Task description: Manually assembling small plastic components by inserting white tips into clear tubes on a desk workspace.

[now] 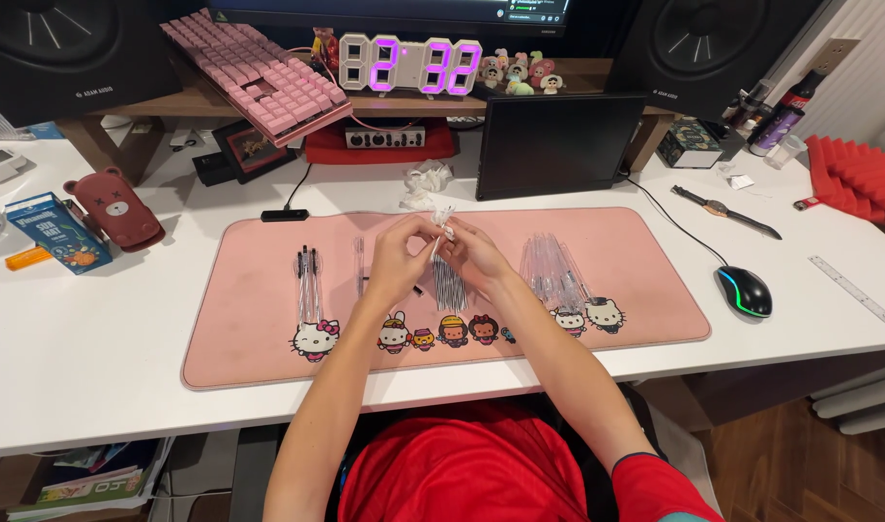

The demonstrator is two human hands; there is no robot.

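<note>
Left hand [401, 253], right hand [471, 253] together, pinching

Bright, even indoor light from overhead falls on the white counter [94, 329], and shadows are soft and short. The clock [410, 66] at 12 o'clock glows purple and the mouse [745, 291] at 3 o'clock shows a coloured rim. Wide-angle bending curves the edges. Focus is sharp throughout.

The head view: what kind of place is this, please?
Probably a home computer desk. A pink keyboard leans on a shelf between two black speakers, and a computer mouse lies on the white desk beside a pink desk mat.
</note>
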